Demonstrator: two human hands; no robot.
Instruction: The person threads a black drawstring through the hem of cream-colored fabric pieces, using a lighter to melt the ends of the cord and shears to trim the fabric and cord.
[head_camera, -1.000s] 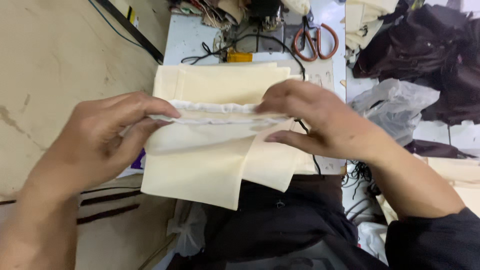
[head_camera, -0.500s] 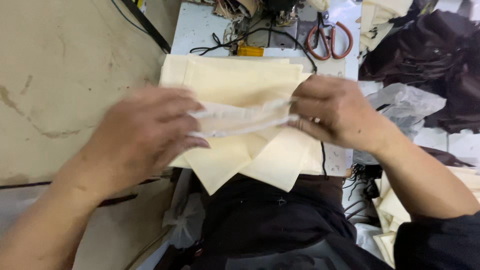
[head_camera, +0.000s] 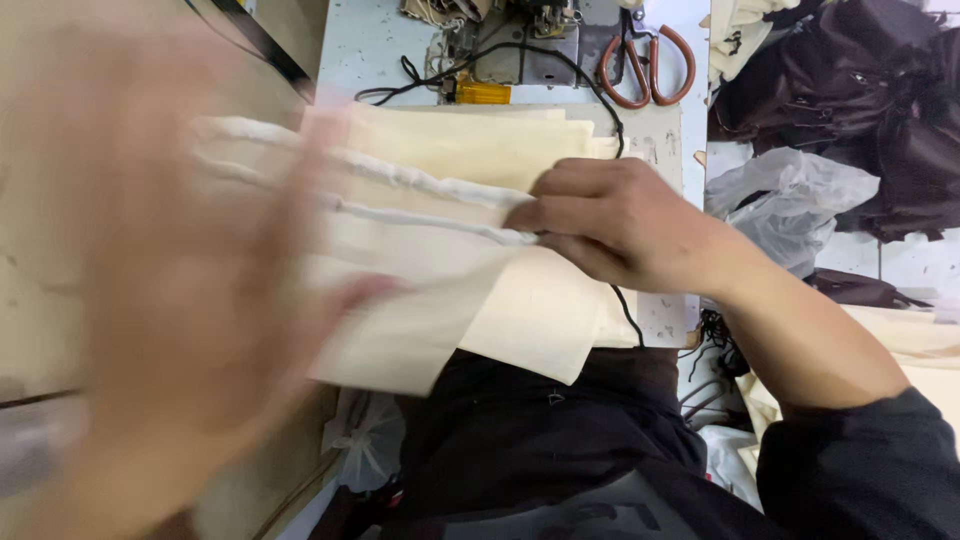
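Over cream fabric (head_camera: 470, 150), right hand (head_camera: 620, 225) knuckles-up, pinching white cord (head_camera: 430, 215), left hand (head_camera: 170, 300) blurred, grip unclear

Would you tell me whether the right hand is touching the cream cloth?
Touching: the head view shows the right hand pinching the cream cloth at its gathered edge.

My right hand (head_camera: 620, 225) rests on the stacked fabric pieces (head_camera: 480, 150) at the table's (head_camera: 660, 130) near edge; scissors (head_camera: 648, 62) lie behind them (by the sewing machine (head_camera: 540, 40)), a plastic bag (head_camera: 790, 200) to the right.
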